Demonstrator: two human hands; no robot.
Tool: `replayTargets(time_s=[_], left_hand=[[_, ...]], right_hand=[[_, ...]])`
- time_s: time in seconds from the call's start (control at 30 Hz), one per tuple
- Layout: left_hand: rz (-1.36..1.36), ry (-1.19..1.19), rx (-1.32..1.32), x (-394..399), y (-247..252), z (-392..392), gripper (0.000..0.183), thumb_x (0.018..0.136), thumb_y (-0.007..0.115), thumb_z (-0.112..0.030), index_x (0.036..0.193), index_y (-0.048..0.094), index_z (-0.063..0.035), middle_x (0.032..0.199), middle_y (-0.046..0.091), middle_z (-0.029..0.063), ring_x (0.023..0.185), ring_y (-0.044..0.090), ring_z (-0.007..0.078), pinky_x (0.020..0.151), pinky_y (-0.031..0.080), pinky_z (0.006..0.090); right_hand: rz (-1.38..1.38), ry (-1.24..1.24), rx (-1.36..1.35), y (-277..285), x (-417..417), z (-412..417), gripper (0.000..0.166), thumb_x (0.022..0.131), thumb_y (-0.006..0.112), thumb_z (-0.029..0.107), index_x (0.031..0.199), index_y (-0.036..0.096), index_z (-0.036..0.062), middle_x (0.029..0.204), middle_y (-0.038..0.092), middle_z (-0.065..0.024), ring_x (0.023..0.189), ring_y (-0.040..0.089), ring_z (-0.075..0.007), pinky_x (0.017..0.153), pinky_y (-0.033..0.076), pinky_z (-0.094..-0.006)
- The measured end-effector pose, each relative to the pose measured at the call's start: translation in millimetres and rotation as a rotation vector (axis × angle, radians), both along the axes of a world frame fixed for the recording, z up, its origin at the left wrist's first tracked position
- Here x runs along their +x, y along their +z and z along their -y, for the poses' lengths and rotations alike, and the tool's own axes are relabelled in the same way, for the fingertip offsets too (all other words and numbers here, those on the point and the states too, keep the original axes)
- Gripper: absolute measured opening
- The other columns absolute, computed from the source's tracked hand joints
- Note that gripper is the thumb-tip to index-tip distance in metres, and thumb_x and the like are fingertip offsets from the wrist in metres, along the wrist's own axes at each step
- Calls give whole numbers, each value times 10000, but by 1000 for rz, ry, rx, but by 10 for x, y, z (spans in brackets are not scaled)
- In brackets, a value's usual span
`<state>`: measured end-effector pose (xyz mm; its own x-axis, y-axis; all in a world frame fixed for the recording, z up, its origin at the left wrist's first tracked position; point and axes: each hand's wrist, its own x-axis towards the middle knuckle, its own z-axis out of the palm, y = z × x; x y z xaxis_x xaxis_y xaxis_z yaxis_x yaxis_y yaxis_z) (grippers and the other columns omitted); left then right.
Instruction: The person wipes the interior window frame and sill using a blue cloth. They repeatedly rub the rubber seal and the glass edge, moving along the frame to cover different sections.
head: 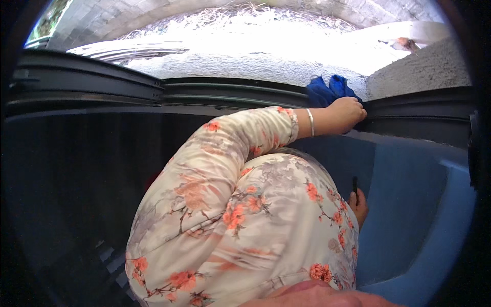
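My left hand point(347, 112), with a bangle at the wrist, reaches across to the corner of a dark metal window frame point(238, 94). Its fingers are closed on a crumpled blue cloth point(326, 90), which is bunched over the frame and the pale sill. Lower down, beside my floral-print garment point(268, 215), my right hand point(360, 207) holds a thin dark handle point(355, 185) that points upward. The rest of that object is hidden or too dark to tell, and my right forearm is out of sight behind the garment.
A sliding sash rail point(88, 80) overlaps the frame at left. A rough plastered reveal point(425, 69) rises at right, above a blue wall point(406, 203). Outside, beyond the bright sill, lie a bundle of long thin strips point(130, 50), dry grass point(245, 13) and a block wall point(153, 13).
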<state>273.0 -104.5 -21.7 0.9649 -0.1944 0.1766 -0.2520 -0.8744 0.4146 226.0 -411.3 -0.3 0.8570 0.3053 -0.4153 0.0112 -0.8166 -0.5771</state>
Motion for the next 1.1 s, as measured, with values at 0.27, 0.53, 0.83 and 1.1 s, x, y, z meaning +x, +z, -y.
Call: replayTargets(time_s=[0.27,0.53,0.83,1.1], left_hand=[[96,355,-69,-874,179,-170,277,705,714,-229,913,594,-90,964,580,90,914,537,263,767,414,390],[290,387,-462,-1148,221,-461,100,789,611,-87,870,567,-46,798,578,97,844,550,276,792,423,375],[335,758,-404,-1861,311,-961,87,872,565,-134,918,561,-60,787,602,129,706,601,326,600,473,366],[381,816,-16,-2282,132,-1306,223,818,638,-217,1006,617,-98,885,581,75,799,577,255,676,471,346]], right_hand=[[502,524,136,446,210,-921,227,892,545,87,1096,587,-3,967,637,-169,805,636,-273,692,493,-365],[742,715,116,610,374,-1719,164,870,555,109,1020,605,64,804,588,-132,725,595,-316,634,478,-382],[744,954,162,527,165,-2309,175,845,572,107,1014,602,73,721,554,-105,652,580,-284,568,461,-374],[872,1239,58,394,-51,-2985,202,786,547,56,986,571,66,665,526,-64,630,590,-223,529,461,-353]])
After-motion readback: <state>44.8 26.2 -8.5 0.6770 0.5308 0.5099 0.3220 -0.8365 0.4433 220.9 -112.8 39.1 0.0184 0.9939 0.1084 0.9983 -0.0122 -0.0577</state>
